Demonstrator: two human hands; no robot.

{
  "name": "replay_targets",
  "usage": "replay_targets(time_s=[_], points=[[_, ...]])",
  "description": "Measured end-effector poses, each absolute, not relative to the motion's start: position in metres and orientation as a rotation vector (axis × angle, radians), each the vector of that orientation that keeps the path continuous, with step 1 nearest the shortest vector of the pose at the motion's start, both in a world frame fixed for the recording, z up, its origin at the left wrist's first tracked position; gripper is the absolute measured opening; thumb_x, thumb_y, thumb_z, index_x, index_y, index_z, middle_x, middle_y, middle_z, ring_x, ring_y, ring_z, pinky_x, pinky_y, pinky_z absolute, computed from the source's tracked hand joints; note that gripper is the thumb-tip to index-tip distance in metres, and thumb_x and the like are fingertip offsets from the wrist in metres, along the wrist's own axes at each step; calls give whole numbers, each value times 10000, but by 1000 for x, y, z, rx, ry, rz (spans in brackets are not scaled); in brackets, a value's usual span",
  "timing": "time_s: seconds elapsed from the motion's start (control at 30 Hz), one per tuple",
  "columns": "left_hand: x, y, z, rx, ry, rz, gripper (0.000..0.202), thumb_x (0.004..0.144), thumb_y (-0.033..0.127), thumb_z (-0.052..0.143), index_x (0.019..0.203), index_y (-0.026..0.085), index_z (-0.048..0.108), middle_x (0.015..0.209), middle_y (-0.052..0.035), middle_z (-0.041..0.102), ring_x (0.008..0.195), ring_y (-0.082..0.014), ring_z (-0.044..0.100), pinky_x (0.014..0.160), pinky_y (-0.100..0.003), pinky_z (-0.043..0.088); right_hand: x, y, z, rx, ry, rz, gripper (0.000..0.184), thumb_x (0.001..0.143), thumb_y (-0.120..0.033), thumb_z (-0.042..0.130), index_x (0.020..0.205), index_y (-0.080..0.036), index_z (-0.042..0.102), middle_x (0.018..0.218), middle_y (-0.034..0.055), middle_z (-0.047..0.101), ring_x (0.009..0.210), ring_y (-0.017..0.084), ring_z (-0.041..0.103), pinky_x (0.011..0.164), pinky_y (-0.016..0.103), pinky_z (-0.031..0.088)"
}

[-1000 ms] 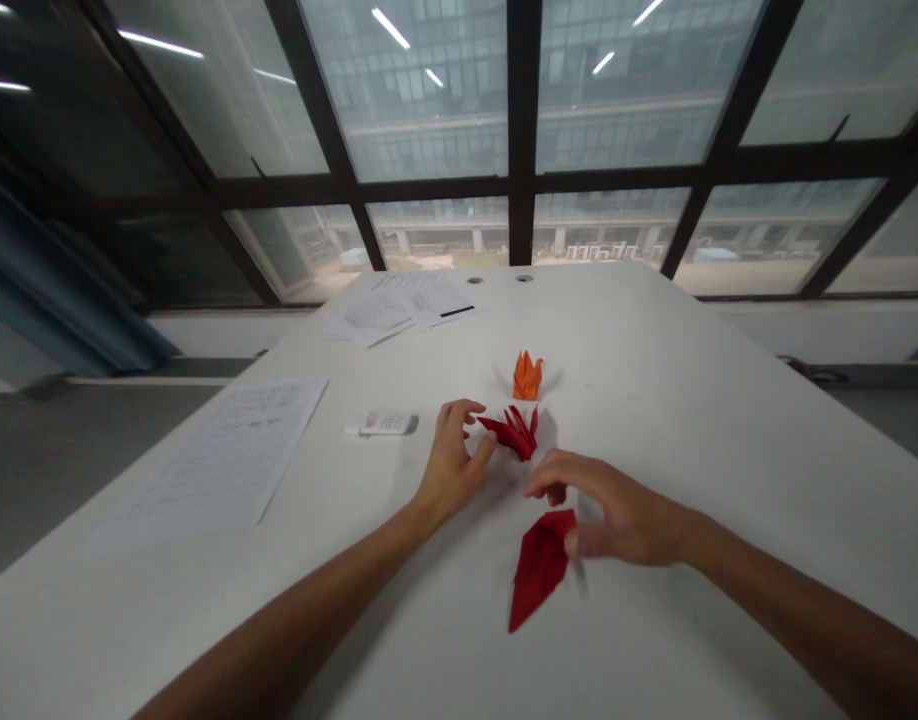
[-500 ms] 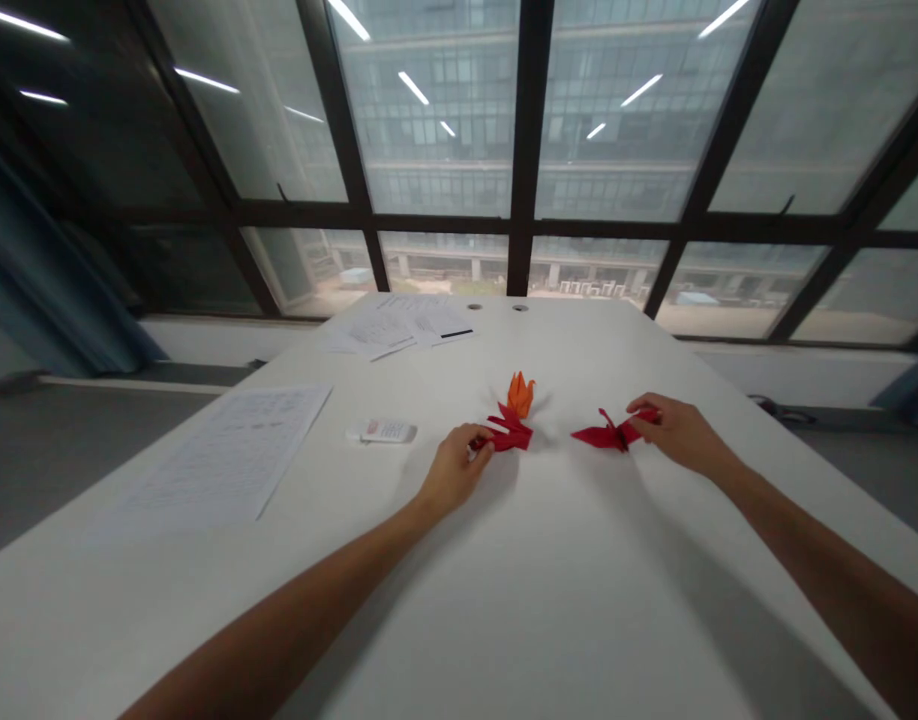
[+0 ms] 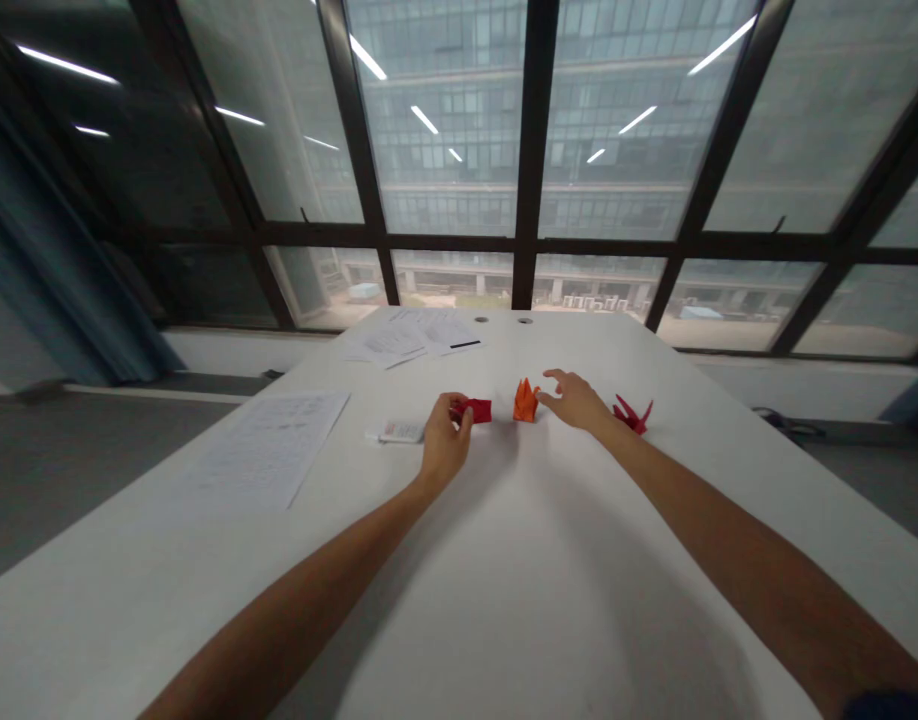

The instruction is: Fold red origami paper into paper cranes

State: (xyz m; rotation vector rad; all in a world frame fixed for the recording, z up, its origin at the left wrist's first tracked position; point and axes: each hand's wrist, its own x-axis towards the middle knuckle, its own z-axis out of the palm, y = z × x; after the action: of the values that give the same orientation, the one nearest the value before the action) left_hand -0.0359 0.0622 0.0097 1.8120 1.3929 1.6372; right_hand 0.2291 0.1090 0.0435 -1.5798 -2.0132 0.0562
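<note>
My left hand (image 3: 448, 440) is closed on a red paper crane (image 3: 478, 410), which hides part of its folds behind the fingers. Beside it, to the right, an orange paper crane (image 3: 526, 401) stands upright on the white table (image 3: 466, 600). My right hand (image 3: 575, 400) is empty, its index finger and thumb apart, just to the right of the orange crane; I cannot tell whether the thumb touches it. Farther right, behind my right forearm, a second red paper crane (image 3: 633, 414) rests on the table, its lower part partly covered by the arm.
A white tube (image 3: 399, 431) lies left of my left hand, partly covered by it. A printed sheet (image 3: 268, 450) is at the table's left side. Several papers (image 3: 414, 335) overlap at the far end, near two round table holes. Tall windows (image 3: 451, 120) rise behind the table.
My right hand has let go of one red crane, now standing farther right, and moved left to the orange crane. My left hand has shifted left with its red crane, away from the orange one.
</note>
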Motion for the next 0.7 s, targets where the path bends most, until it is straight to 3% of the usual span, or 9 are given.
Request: replay_targets(time_s=[0.3, 0.47, 0.53, 0.6, 0.67, 0.7], points=[[-48, 70, 8, 1853, 1352, 1628, 133, 957, 239, 538, 1083, 199, 557, 885, -19, 651, 711, -139, 620, 664, -259, 502, 197, 113, 7, -1320, -1984, 71, 361, 997, -373, 661, 1298, -177, 623, 1311, 102, 645, 1110, 253, 670, 933, 472, 585], [-45, 70, 13, 1867, 1276, 1577, 152, 952, 228, 550, 1100, 201, 571, 956, -41, 676, 797, -157, 639, 681, -265, 502, 227, 81, 8, -1383, -1824, -3, 167, 942, -305, 594, 944, -169, 690, 1079, 122, 647, 1055, 269, 623, 984, 490, 517], [-41, 68, 21, 1912, 1213, 1508, 152, 935, 213, 577, 1084, 202, 608, 986, -48, 695, 847, -166, 646, 721, -276, 508, 241, 71, 15, -1431, -1751, -33, 182, 922, -304, 580, 1002, -169, 671, 1110, 159, 632, 1120, 321, 587, 1004, 560, 479], [-38, 65, 32, 1967, 1129, 1408, 204, 910, 212, 624, 1114, 208, 632, 966, -40, 710, 854, -171, 662, 732, -279, 518, 247, 61, 22, -1443, -1697, -65, 286, 913, -314, 585, 1161, -180, 631, 1290, 203, 568, 1277, 376, 489, 1068, 639, 390], [-36, 59, 45, 2032, 1030, 1293, 266, 896, 223, 655, 1161, 214, 641, 946, -31, 724, 837, -170, 681, 718, -273, 528, 243, 50, 25, -1396, -1726, -50, 357, 923, -328, 579, 1250, -184, 600, 1375, 216, 521, 1326, 385, 463, 1096, 637, 364], [-36, 54, 51, 2066, 984, 1237, 286, 886, 232, 676, 1170, 217, 647, 954, -30, 730, 831, -170, 688, 709, -271, 532, 238, 43, 25, -1354, -1778, -13, 357, 926, -345, 587, 1246, -190, 610, 1346, 198, 550, 1281, 363, 515, 1087, 592, 402]])
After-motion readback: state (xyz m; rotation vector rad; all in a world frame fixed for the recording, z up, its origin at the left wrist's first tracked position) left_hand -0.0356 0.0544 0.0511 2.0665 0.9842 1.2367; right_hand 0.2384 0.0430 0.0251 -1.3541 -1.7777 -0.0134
